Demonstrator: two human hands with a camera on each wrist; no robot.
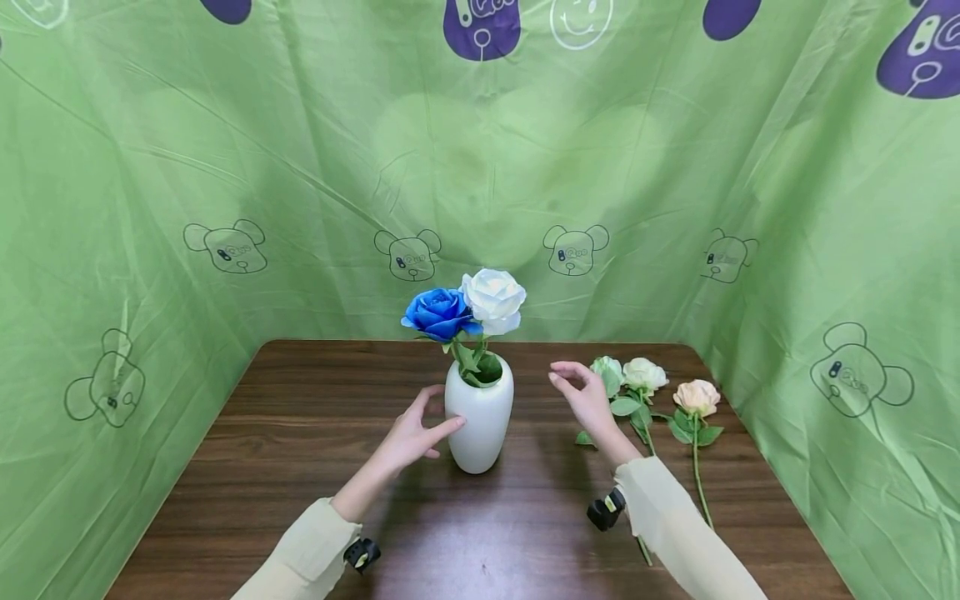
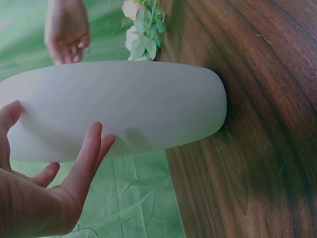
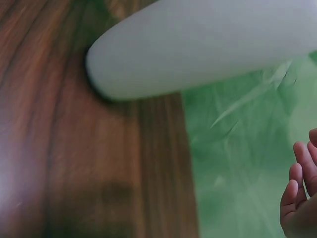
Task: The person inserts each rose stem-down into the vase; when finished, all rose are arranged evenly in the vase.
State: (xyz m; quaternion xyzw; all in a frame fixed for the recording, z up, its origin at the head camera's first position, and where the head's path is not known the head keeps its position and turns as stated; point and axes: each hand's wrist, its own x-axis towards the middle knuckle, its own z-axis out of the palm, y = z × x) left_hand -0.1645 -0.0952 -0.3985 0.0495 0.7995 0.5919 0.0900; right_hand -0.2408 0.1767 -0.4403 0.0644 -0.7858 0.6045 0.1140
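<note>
A white vase [image 1: 480,421] stands upright on the table, with a blue rose [image 1: 440,314] and a white rose [image 1: 493,300] in its mouth. My left hand [image 1: 408,433] is at the vase's left side, thumb against its front and fingers spread. In the left wrist view, the fingers [image 2: 90,144] look fairly straight along the vase wall [image 2: 148,99]. To the vase's right, my right hand [image 1: 587,400] hangs above the table with loosely bent fingers and nothing between them. The right wrist view has this hand [image 3: 302,198] at its edge, apart from the vase [image 3: 198,44].
On the table's right lie a pale green-white rose [image 1: 608,375], a cream rose [image 1: 645,376] and a peach rose [image 1: 697,397] with long stems. The brown wooden table [image 1: 300,450] is enclosed by green printed cloth [image 1: 480,167] on the back and sides.
</note>
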